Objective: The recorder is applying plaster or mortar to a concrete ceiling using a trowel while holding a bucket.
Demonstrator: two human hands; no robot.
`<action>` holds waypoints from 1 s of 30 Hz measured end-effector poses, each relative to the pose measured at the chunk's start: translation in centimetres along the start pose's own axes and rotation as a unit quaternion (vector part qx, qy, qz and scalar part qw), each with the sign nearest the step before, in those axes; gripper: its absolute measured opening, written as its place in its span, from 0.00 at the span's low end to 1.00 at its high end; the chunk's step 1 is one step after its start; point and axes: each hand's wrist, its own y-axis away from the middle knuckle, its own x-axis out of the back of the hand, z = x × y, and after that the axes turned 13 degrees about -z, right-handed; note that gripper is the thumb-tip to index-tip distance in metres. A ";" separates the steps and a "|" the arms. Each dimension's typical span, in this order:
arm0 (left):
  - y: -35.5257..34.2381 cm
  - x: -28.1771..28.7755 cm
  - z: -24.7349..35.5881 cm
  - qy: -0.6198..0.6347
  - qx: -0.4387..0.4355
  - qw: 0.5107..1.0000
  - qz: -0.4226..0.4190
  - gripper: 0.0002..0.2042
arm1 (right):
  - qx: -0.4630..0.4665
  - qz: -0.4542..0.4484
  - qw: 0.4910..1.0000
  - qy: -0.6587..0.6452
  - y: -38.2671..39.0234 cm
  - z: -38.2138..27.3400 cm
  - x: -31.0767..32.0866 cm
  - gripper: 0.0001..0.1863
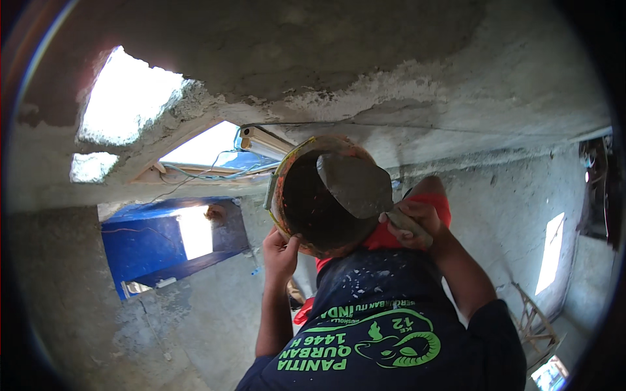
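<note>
Grip left (282, 253): clasping bucket rim (278, 184) | grip right (413, 225): wrapped round trowel (352, 186)

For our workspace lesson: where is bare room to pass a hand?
Seemingly free: grey concrete surface below the blue rectangular recess, left of left forearm. Crowded: round orange-stained bucket between left hand and right hand, grey oval piece in its mouth.

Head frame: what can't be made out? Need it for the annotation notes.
Head view:
- Bucket bottom: hidden by deep shadow and the grey rounded piece in front.
- Grey piece: too little detail to tell bare blade from a mortar coating.
- Handle: largely covered by the right hand.
- Scene beyond the upper-left opening: washed out by glare.
- Bright patch at lower right: cut off by the lens rim.
</note>
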 end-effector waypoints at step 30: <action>4.1 1.7 -5.9 0.327 0.058 0.916 0.224 0.08 | 0.226 0.270 0.138 0.926 -13.5 -10.5 2.9 0.20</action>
